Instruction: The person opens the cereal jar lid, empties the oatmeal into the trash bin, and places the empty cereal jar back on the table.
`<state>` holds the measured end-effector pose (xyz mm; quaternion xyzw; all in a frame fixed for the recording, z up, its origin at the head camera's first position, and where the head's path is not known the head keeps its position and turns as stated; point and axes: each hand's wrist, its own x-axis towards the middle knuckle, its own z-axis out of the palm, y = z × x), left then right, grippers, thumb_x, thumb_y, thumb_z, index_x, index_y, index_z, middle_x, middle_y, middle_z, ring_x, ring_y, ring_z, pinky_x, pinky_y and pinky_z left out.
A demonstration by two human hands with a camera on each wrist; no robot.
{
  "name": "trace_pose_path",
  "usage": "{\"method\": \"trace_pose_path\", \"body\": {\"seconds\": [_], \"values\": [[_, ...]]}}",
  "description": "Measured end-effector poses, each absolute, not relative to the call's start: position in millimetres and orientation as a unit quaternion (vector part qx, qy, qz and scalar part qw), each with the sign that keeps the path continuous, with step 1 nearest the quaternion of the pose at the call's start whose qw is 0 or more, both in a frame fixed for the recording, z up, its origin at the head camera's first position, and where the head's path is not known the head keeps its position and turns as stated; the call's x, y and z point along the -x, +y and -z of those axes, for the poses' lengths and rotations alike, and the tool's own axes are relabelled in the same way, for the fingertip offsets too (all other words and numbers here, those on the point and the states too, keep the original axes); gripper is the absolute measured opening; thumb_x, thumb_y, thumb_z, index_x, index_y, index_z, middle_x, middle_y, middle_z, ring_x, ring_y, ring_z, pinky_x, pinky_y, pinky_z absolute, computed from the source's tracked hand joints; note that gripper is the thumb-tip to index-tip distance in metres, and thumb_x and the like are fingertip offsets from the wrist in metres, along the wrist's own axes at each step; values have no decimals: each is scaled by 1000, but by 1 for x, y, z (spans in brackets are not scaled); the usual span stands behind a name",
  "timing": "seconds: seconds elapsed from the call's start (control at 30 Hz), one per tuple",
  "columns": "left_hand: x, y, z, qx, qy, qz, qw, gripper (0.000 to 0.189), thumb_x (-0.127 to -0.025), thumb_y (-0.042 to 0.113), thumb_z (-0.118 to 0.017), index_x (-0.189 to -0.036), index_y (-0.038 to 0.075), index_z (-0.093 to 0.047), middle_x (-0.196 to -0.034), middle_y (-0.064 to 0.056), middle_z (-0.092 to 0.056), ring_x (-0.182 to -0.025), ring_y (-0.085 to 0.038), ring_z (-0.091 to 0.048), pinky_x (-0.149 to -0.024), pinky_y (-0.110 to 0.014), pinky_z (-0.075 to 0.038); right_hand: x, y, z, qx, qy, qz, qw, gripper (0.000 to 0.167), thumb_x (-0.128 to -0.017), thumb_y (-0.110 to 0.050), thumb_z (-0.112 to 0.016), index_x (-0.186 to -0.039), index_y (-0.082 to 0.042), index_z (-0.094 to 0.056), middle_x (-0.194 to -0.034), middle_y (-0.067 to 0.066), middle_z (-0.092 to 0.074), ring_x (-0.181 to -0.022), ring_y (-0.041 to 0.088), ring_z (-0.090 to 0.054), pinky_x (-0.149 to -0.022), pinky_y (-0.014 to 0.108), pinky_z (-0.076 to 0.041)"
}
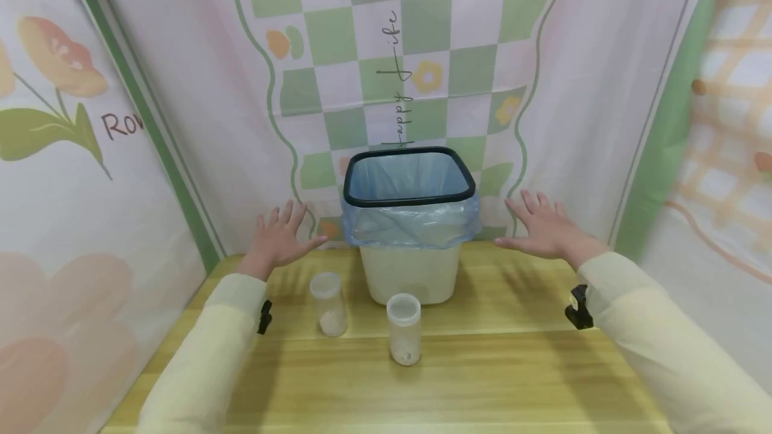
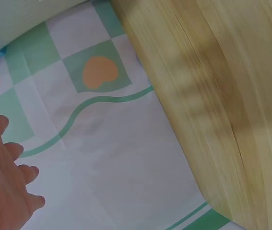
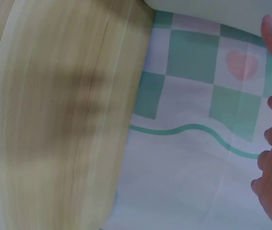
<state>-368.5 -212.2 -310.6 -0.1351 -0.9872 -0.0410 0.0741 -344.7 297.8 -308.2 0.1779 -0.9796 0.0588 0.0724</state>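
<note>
A white trash bin [image 1: 410, 273] with a black rim and a blue plastic liner bag [image 1: 416, 223] stands at the back of the wooden table. Two translucent plastic jars are in front of it. One jar [image 1: 330, 305] is at the front left of the bin, with pale contents at its bottom; the other jar [image 1: 404, 330] stands nearer the camera. My left hand [image 1: 279, 238] is raised to the bin's left, fingers spread and holding nothing. On the bin's other side my right hand [image 1: 545, 226] hovers likewise, empty, its thumb pointing toward the bin.
The wooden table [image 1: 482, 380] reaches back to a printed curtain [image 1: 338, 86] with green checks, right behind the bin. More printed cloth hangs at the left [image 1: 54, 206] and right [image 1: 724, 220]. Small black devices sit on both wrists.
</note>
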Motion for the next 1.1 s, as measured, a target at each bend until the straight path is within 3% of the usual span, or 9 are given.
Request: {"method": "trace_pose_path", "body": {"seconds": [0.5,0.77,0.93,1.1], "values": [[356,-226,320,143,-982,74,98,94,-90,74,-35,-156,11,-12,-159,-24,-7,-141,-49,-12,-111,-66,-2,321,291,312,-184,-978,-91,36,102,-88,-70,-49,-153,1,-17,-153,35,-2,-135,61,0,-105,71,5],[345,-235,329,133,-978,120,103,90,-94,69,-36,-156,8,-14,-158,-25,-5,-141,-48,-11,-111,-65,-4,309,288,317,-205,-973,-90,61,93,-92,-61,-54,-151,3,-23,-150,37,-15,-136,58,-12,-107,69,-7],[335,-240,332,137,-975,127,117,88,-95,67,-36,-155,6,-16,-157,-27,-9,-141,-48,-12,-110,-66,-7,299,284,320,-229,-964,-108,82,86,-94,-51,-58,-148,7,-27,-148,38,-23,-133,56,-24,-107,66,-21],[326,-240,339,137,-972,144,127,85,-96,63,-40,-155,5,-18,-157,-27,-11,-137,-52,-20,-108,-68,-14,289,279,326,-244,-956,-137,89,83,-95,-44,-61,-148,9,-26,-148,35,-27,-132,53,-29,-106,64,-25]]}}
